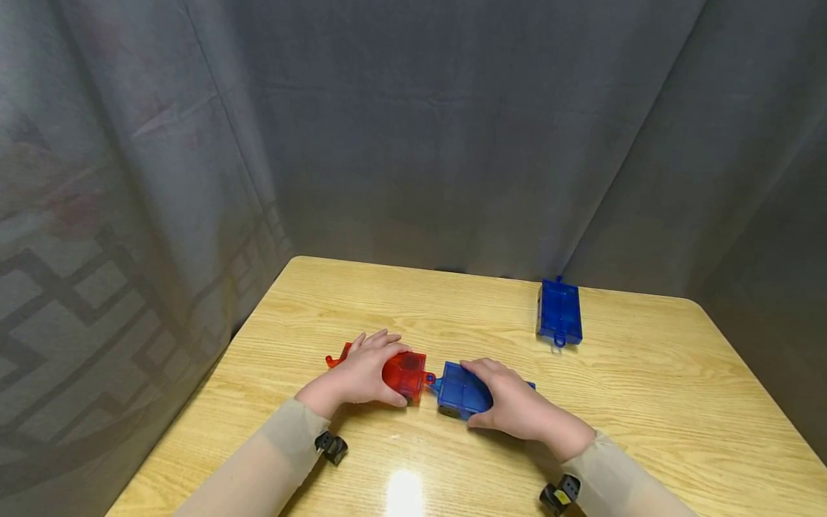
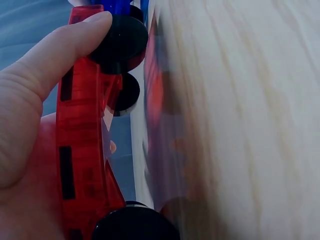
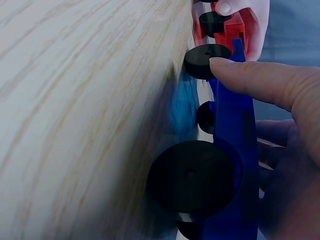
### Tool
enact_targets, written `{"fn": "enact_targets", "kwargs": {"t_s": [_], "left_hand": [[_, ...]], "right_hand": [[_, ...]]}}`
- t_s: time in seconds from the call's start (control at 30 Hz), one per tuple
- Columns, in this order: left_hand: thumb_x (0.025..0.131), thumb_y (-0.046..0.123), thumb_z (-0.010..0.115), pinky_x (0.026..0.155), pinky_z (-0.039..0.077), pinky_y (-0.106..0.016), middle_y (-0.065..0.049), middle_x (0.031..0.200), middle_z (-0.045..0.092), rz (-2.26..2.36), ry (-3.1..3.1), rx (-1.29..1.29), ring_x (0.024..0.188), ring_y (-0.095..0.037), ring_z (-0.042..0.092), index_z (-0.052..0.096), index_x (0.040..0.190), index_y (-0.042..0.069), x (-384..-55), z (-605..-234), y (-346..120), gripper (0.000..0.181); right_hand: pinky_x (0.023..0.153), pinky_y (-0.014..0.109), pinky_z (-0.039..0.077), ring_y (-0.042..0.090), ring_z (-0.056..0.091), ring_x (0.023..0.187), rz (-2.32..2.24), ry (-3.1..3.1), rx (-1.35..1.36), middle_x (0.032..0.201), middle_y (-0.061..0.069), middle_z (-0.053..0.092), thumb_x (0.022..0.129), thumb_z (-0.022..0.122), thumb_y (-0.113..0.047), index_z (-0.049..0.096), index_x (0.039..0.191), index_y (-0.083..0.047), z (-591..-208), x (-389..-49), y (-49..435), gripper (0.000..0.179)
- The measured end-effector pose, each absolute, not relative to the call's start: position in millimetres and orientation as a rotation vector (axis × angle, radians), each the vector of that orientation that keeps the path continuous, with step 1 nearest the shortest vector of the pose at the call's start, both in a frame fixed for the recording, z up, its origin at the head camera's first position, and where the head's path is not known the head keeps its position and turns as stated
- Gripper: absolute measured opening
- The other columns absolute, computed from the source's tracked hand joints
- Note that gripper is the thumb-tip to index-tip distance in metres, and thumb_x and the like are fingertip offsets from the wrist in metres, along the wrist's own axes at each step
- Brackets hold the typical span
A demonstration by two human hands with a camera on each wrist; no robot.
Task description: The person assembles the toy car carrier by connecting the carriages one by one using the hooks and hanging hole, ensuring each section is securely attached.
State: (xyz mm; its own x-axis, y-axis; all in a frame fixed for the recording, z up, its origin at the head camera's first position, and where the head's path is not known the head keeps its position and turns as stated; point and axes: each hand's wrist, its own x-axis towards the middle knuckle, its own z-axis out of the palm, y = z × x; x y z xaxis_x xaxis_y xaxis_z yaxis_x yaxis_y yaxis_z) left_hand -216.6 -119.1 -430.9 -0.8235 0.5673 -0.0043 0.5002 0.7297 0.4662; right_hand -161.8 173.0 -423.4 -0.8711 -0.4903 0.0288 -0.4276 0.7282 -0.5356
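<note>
A see-through red toy wagon [image 1: 405, 372] with black wheels lies in the grip of my left hand [image 1: 368, 372], palm over its top. In the left wrist view the thumb [image 2: 75, 42] presses its side by a wheel [image 2: 121, 45]. My right hand [image 1: 513, 402] holds a see-through blue toy wagon [image 1: 457, 388] the same way, its thumb [image 3: 250, 80] at a front wheel [image 3: 205, 61]. Between the hands, the red wagon's ring [image 1: 429, 378] overlaps the blue wagon's coupling end. A red hook [image 1: 332, 361] sticks out at the far left.
Another blue wagon [image 1: 560, 310] stands at the back right of the wooden table [image 1: 646, 373], its ring pointing toward me. Grey curtains [image 1: 452, 143] hang behind the table and along both sides.
</note>
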Motion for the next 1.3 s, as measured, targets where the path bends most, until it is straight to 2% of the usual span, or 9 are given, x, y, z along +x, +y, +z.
{"fn": "enact_targets", "kwargs": {"t_s": [0.53, 0.73, 1.3], "left_hand": [[0.067, 0.045, 0.090, 0.114, 0.003, -0.058, -0.009, 0.153, 0.039, 0.624, 2.794, 0.865, 0.146, -0.033, 0.020, 0.054, 0.141, 0.023, -215, -430, -118, 0.085], [0.067, 0.046, 0.090, 0.114, 0.002, -0.058, -0.009, 0.153, 0.037, 0.604, 2.793, 0.856, 0.146, -0.033, 0.019, 0.053, 0.142, 0.022, -215, -430, -118, 0.086], [0.069, 0.047, 0.089, 0.114, 0.001, -0.059, -0.009, 0.153, 0.038, 0.575, 2.776, 0.859, 0.146, -0.034, 0.019, 0.051, 0.143, 0.022, -216, -429, -118, 0.088]], "right_hand": [[0.101, 0.053, 0.040, 0.034, 0.046, 0.130, -0.798, 2.792, -0.747, 0.142, 0.009, 0.049, 0.074, 0.089, -0.028, 0.045, 0.149, -0.010, -422, -164, 175, 0.089], [0.102, 0.055, 0.039, 0.034, 0.046, 0.130, -0.796, 2.780, -0.748, 0.142, 0.010, 0.049, 0.074, 0.089, -0.029, 0.044, 0.149, -0.010, -422, -164, 177, 0.089], [0.098, 0.053, 0.043, 0.034, 0.051, 0.124, -0.824, 2.824, -0.738, 0.134, 0.011, 0.055, 0.072, 0.090, -0.031, 0.048, 0.145, -0.004, -417, -156, 211, 0.088]]}}
